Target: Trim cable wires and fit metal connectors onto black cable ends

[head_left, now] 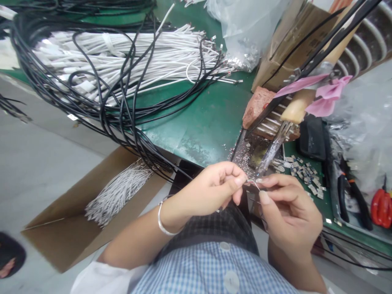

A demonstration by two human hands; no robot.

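My left hand (211,188), a silver bangle on its wrist, pinches a black cable (183,173) near its end. My right hand (288,208) pinches a thin wire (255,184) at that same spot, the fingertips of both hands almost touching. Just above them points the metal tip of a soldering iron (272,149) with a wooden handle, fixed over a dirty metal tray (245,153) on the green bench (208,122).
White cables (137,57) and a black cable bundle (101,110) cover the bench at left. A cardboard box (76,212) with white cables stands below. Small metal parts (306,175), black pliers (352,196) and red-handled pliers (381,206) lie at right.
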